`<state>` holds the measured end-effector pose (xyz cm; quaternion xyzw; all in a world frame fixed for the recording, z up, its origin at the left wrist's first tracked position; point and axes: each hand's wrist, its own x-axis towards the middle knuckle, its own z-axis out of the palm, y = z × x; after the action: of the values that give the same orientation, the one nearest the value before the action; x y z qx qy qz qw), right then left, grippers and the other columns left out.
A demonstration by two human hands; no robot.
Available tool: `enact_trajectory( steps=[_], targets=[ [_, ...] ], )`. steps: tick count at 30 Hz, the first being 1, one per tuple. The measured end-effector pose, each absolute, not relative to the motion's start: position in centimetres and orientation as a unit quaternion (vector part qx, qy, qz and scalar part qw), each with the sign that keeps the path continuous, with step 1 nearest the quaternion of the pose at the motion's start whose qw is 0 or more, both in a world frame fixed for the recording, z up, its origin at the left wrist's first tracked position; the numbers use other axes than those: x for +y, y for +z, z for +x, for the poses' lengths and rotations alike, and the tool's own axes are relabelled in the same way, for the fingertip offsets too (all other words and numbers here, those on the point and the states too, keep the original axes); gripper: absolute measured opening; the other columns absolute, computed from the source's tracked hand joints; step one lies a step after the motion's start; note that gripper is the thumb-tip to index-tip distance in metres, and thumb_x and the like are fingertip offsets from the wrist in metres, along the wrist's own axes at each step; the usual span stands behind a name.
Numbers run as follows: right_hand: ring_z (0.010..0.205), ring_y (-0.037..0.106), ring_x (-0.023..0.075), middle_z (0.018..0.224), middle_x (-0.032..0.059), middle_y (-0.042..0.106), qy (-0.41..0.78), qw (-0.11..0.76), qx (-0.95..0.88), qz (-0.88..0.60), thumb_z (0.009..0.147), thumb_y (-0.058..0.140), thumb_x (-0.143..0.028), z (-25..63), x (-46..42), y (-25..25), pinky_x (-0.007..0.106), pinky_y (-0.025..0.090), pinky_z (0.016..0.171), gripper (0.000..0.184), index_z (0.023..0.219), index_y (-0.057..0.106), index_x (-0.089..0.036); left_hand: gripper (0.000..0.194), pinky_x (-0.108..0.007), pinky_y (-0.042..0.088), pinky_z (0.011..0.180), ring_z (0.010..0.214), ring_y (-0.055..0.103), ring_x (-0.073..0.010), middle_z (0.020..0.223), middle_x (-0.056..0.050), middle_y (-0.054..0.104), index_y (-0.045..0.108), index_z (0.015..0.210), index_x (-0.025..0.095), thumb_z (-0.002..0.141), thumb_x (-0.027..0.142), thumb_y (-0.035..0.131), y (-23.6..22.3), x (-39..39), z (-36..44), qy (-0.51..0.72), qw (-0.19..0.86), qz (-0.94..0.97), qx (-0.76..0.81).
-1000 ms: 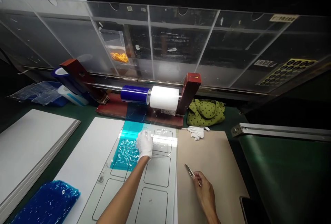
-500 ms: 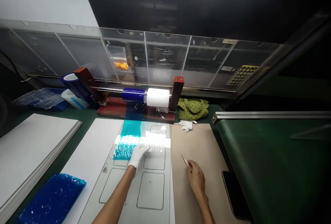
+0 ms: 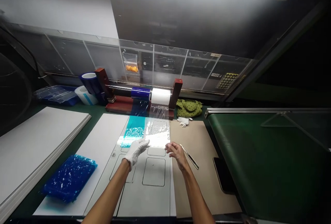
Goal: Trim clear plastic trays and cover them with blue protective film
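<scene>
Bench: green-topped workbench (image 3: 74, 141); white panel (image 3: 155, 196) with rounded-rectangle outlines lying at centre.
Film: blue-tinted protective film (image 3: 134, 132) on panel's 12 o'clock end; running from blue film roll (image 3: 141, 93).
Left hand (image 3: 137, 152): white-gloved; flat, fingers extended, gripping nothing; at film's 6 o'clock edge; contact unclear.
Right hand (image 3: 177, 151): bare; half-open, empty; craft knife (image 3: 190, 156) just beside at 3 o'clock, on tan board (image 3: 204, 182).

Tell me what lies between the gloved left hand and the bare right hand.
Clear plastic film lying over a white panel, as the head view shows.
</scene>
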<state>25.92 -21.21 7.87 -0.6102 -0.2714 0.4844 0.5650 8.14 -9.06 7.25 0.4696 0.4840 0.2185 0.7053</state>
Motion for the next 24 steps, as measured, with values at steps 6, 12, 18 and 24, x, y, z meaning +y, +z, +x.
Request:
enact_trajectory(
  steps=[6, 12, 18, 24],
  targets=[
    [0.052, 0.049, 0.0087, 0.059, 0.0005, 0.061, 0.450, 0.547, -0.256, -0.658, 0.066, 0.065, -0.044, 23.4, -23.5, 6.5, 0.020, 0.037, 0.049, 0.030, 0.065, 0.061, -0.014, 0.027, -0.033, 0.045, 0.081, 0.085, 0.063, -0.0211, 0.083, -0.007, 0.069, 0.064, 0.077, 0.016, 0.065, 0.039, 0.070, 8.6, -11.5, 6.2, 0.228, 0.677, 0.489, 0.501],
    [0.046, 0.048, 0.0091, 0.052, 0.0003, 0.057, 0.473, 0.508, -0.207, -0.690, 0.063, 0.062, -0.050, 17.9, -30.5, 2.2, 0.021, 0.037, 0.045, 0.035, 0.060, 0.056, -0.016, 0.030, -0.030, 0.044, 0.067, 0.069, 0.061, -0.0188, 0.067, -0.002, 0.065, 0.051, 0.067, 0.020, 0.061, 0.042, 0.070, 5.3, -18.2, 1.6, 0.208, 0.661, 0.484, 0.534],
    [0.042, 0.048, 0.0100, 0.048, -0.0004, 0.056, 0.511, 0.441, -0.138, -0.725, 0.057, 0.063, -0.060, 12.2, -38.6, -2.7, 0.022, 0.036, 0.042, 0.043, 0.056, 0.054, -0.017, 0.052, -0.029, 0.035, 0.053, 0.049, 0.048, -0.0153, 0.046, 0.006, 0.047, 0.022, 0.060, 0.025, 0.055, 0.052, 0.067, -0.8, -26.1, -4.0, 0.152, 0.612, 0.469, 0.619],
    [0.046, 0.052, 0.0104, 0.054, 0.0010, 0.058, 0.518, 0.427, -0.109, -0.733, 0.057, 0.063, -0.064, 10.2, -40.5, -3.3, 0.024, 0.042, 0.048, 0.049, 0.062, 0.058, -0.015, 0.051, -0.028, 0.032, 0.054, 0.053, 0.047, -0.0161, 0.050, 0.006, 0.046, 0.021, 0.061, 0.025, 0.061, 0.056, 0.061, -2.7, -28.7, -6.2, 0.096, 0.555, 0.501, 0.657]
  ],
)
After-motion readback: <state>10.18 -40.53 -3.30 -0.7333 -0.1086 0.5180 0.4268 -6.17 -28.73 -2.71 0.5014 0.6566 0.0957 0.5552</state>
